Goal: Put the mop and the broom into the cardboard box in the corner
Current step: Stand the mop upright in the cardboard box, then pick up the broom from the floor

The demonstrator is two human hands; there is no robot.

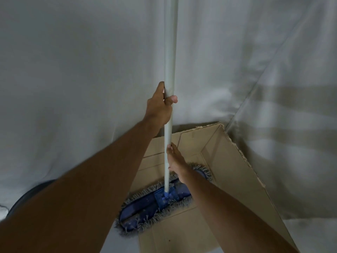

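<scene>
A flat mop with a blue head and grey fringe (145, 207) hangs over the open cardboard box (231, 172) in the corner. Its head lies across the box's left rim, one end inside and one end outside. The pale grey mop handle (169, 52) rises upright through the middle of the view and out of the top edge. My left hand (161, 106) is wrapped around the handle high up. My right hand (176, 161) rests against the handle lower down, fingers along it. No broom is in view.
White cloth (73, 79) covers both walls and meets in a seam at the corner behind the box. A dark round object (31, 194) sits low at the left, partly hidden by my left arm. Pale floor shows at the bottom.
</scene>
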